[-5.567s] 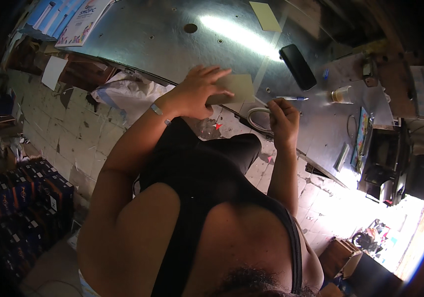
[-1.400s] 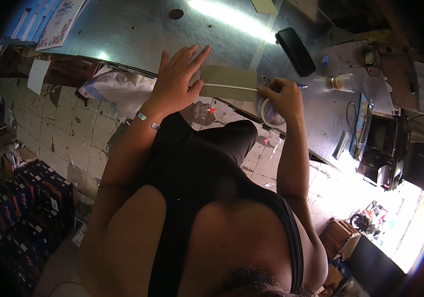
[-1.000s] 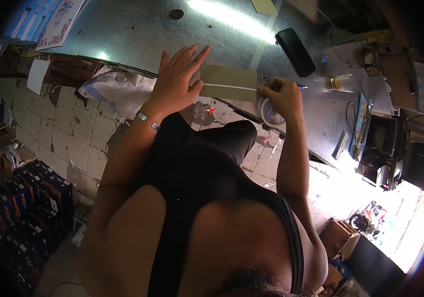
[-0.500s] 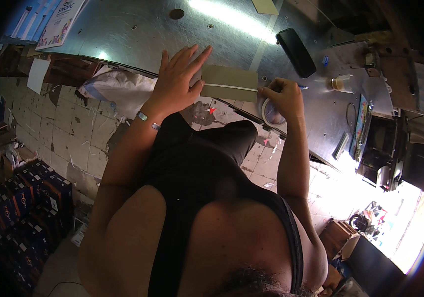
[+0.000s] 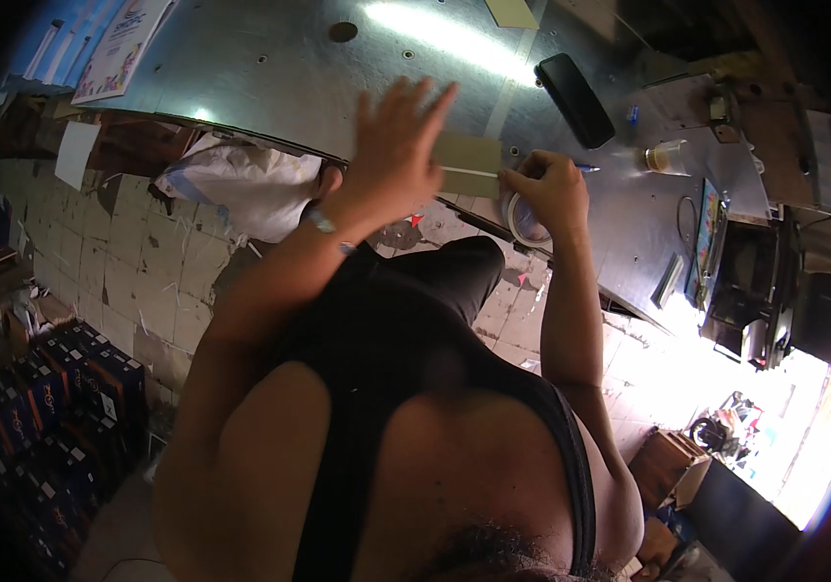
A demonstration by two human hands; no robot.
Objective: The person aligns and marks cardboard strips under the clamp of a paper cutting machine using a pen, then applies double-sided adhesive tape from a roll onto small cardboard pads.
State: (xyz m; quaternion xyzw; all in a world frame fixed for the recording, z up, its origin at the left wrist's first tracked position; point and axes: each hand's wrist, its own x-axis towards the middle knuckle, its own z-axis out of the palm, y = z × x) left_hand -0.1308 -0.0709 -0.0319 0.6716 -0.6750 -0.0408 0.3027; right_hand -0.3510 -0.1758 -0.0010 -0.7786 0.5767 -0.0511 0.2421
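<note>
A greenish-grey card (image 5: 473, 155) lies at the table's near edge, crossed by a narrow white strip of tape (image 5: 471, 172). Over the card's left part, my left hand (image 5: 391, 155) is open with fingers spread and slightly blurred; it covers that end of the strip. At the card's right edge, my right hand (image 5: 553, 189) has thumb and forefinger pinched on the end of the tape. A roll of tape (image 5: 522, 225) sits directly under this hand, partly covered; whether the other fingers hold it is hidden. A blue pen (image 5: 587, 168) pokes out beyond the knuckles.
On the metal table (image 5: 289, 87) are a black case (image 5: 575, 102), a glass cup (image 5: 666, 157) with brown content and another card (image 5: 512, 12). Blue-white booklets (image 5: 119, 48) stand far left. A white sack (image 5: 241, 179) hangs below the edge; dark boxes (image 5: 56, 388) are stacked on the floor.
My left hand has swept right along the strip, from the card's left edge to over the card. My right hand stays at the right edge, still pinching.
</note>
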